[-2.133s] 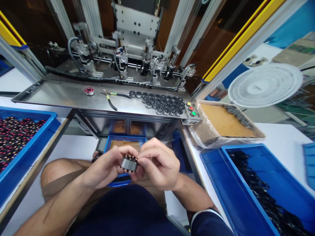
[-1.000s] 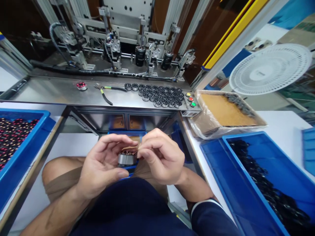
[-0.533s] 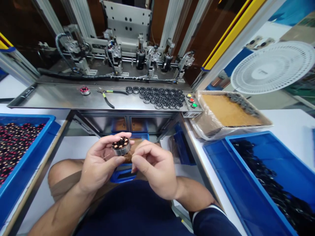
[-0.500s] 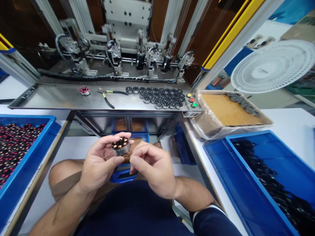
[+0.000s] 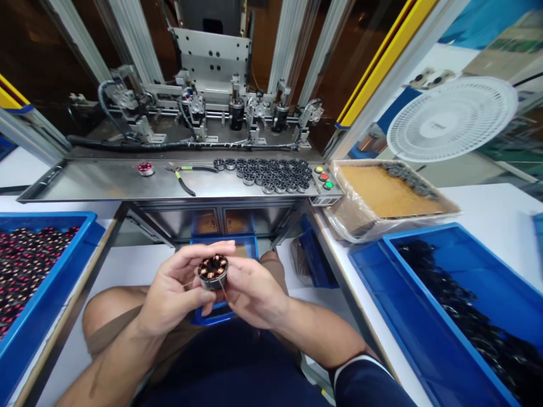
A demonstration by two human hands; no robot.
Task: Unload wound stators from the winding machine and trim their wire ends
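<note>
A round motor stator (image 5: 212, 272), with a silver rim and copper windings around a dark core, is held over my lap with its wound face tilted up. My left hand (image 5: 172, 291) grips it from the left, thumb at the lower edge and fingers stretched along the far side. From the right, my right hand (image 5: 254, 291) closes on the stator's right side, its thumb against the rim. A thin copper wire shows below the rim near the right fingers. Some of the right fingertips are hidden behind the stator.
On the metal ledge (image 5: 106, 183) ahead lie a red-wound stator (image 5: 145, 168), cutting pliers (image 5: 184, 180) and many black-and-silver stators (image 5: 274, 174). Coloured buttons (image 5: 324, 177) sit at its right end. Blue bins (image 5: 91, 226) flank me; a lined carton (image 5: 382, 192) and white fan (image 5: 452, 120) stand right.
My right hand has moved in from beside the stator to grip its right side. The stator has turned its wound face more upward. Behind, the machine's white plate sits lower.
</note>
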